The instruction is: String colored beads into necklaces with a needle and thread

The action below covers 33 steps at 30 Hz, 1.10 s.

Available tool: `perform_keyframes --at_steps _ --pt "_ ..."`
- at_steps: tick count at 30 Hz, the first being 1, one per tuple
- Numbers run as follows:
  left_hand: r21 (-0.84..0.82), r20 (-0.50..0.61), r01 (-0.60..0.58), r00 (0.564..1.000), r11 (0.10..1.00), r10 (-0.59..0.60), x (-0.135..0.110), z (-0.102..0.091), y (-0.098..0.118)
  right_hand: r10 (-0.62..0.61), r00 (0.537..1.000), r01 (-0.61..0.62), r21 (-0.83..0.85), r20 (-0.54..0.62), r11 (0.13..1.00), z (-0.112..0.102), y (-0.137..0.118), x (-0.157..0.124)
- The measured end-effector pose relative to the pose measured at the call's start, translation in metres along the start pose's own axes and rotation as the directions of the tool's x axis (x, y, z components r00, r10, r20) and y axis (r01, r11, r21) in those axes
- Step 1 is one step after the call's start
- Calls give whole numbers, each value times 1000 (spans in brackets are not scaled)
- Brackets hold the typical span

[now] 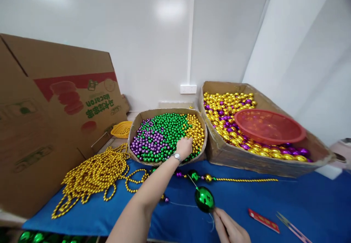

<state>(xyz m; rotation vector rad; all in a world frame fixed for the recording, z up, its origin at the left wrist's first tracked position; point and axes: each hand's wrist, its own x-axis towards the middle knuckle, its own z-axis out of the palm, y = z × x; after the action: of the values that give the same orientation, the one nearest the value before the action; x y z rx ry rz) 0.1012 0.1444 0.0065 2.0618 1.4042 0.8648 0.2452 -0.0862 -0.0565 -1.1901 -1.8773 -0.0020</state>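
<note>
My left hand (pixel 184 147), with a watch on its wrist, reaches into a cardboard box (pixel 133 158) of small green, purple and gold beads. Its fingers are curled at the border of the green and gold beads (pixel 197 126), and what they hold is hidden. At the bottom, my right hand (pixel 231 228) pinches the lower end of a large shiny green ball (pixel 204 199). A thin needle (pixel 192 181) sticks out of the ball's top, and thread trails beside it. Just behind lies a bead string (pixel 241 179) with green, gold and purple balls and a gold twisted part.
A heap of gold bead strings (pixel 95 173) lies left on the blue cloth (pixel 236 206). A big box (pixel 227 159) of gold and purple balls, with a red basin (pixel 268 126) on top, stands right. Scissors (pixel 293 228) and a red packet (pixel 263 220) lie front right. A carton (pixel 63 126) stands left.
</note>
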Motion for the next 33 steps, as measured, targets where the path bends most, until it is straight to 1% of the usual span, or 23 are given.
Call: perform_keyframes --at_steps 2,4,5,6,7,8,9,10,11,12,13,15,18,20,23,25,27,31,33 --pt "-105 14 10 1000 994 -9 -14 -7 1 25 1000 -25 -6 -12 1000 -2 2 -1" --pt "-206 47 26 999 978 -17 -37 -15 2 65 998 -65 0 -22 998 -3 3 0" --pt "-307 73 52 997 950 -31 -51 -20 1 85 996 -85 6 -27 996 -4 2 0" --pt "-444 106 96 993 891 -55 -65 -24 1 100 995 -100 12 -29 995 -4 1 1" --pt "-598 147 156 986 786 -83 -79 -27 1 111 993 -111 16 -30 994 -4 0 3" --pt "-736 195 220 974 640 -112 -91 -30 0 114 993 -113 16 -30 993 -4 -1 4" --pt "-834 243 278 960 476 -135 -102 -32 0 108 994 -108 14 -32 994 -4 -3 5" --pt "-885 284 320 947 338 -152 -111 -34 -1 98 995 -98 9 -34 995 -3 -4 7" --pt "-903 309 344 936 258 -165 -118 -35 -1 84 996 -84 5 -37 996 -2 -6 8" --pt "-910 321 355 930 214 -178 -124 -35 -2 69 997 -69 -1 -42 998 -2 -6 8" --pt "-914 324 358 927 192 -187 -127 -35 -2 55 997 -55 -8 -47 998 -1 -7 9" --pt "-919 313 350 928 184 -199 -132 -35 -1 33 998 -35 -24 -52 999 1 -6 8" --pt "-918 287 328 937 223 -199 -134 -35 1 23 999 -25 -43 -48 999 2 -4 6" --pt "-908 259 307 946 285 -193 -135 -35 3 23 999 -25 -52 -42 998 1 -2 4" --pt "-878 168 230 969 419 -181 -136 -36 4 30 999 -31 -63 -29 998 -1 -1 0" --pt "-858 118 187 978 478 -171 -137 -36 4 43 999 -44 -62 -22 997 -1 0 -2" --pt "-856 124 193 977 480 -171 -138 -36 4 55 998 -56 -54 -15 997 1 0 -3" --pt "-878 191 253 964 407 -187 -140 -36 3 63 998 -63 -36 -6 997 2 0 -4" --pt "-880 205 264 961 396 -184 -141 -37 2 61 998 -61 -39 4 997 0 1 -4"
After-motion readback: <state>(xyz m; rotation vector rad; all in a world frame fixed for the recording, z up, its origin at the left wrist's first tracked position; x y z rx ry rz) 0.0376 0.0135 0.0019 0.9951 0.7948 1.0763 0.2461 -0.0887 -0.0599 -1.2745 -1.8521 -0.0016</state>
